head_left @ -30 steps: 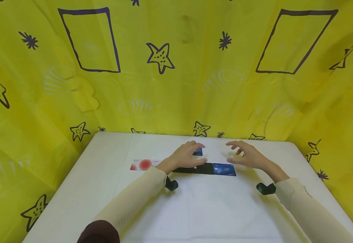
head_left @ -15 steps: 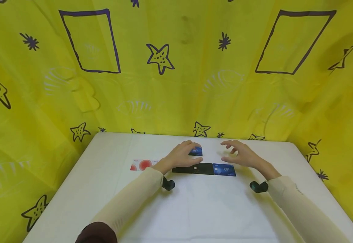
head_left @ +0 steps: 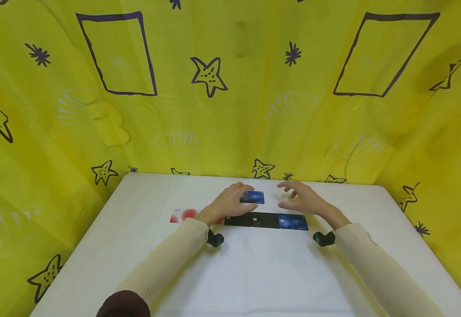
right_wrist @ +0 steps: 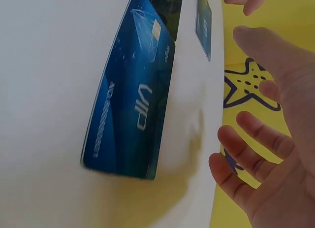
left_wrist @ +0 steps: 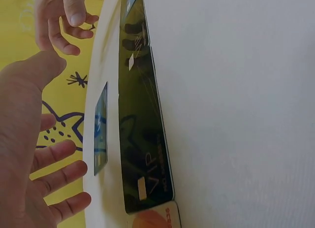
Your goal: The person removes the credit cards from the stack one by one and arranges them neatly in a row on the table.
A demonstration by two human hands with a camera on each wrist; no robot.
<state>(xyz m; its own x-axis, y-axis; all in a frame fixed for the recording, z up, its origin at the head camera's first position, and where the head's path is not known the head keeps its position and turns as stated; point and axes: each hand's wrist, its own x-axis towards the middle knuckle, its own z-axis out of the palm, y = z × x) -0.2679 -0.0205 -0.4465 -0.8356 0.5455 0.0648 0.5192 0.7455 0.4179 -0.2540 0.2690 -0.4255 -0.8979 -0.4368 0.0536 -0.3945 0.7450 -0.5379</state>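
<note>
My left hand (head_left: 230,200) hovers over the row of cards with its fingers spread and loosely bent, holding nothing. Just beyond its fingers, a single blue VIP card (head_left: 255,197) lies flat behind the row. My right hand (head_left: 303,199) hangs in the air to the right of that card, fingers loosely curved around nothing. Below it, another blue VIP card (right_wrist: 130,90) forms the row's right end. Black VIP cards (head_left: 265,220) come edge to edge beside it. White cards with red circles (head_left: 187,215) make up the left end, partly hidden by my left wrist.
The white table (head_left: 270,273) has rounded far corners. A yellow curtain (head_left: 250,119) with drawn starfish and shells hangs behind it and along both sides. Dark wrist-worn devices (head_left: 324,239) sit at both cuffs.
Both hands have shifted left, the right hand farther, toward the single blue card. The left hand now uncovers more of that card and of the black cards. The cards themselves have not moved.
</note>
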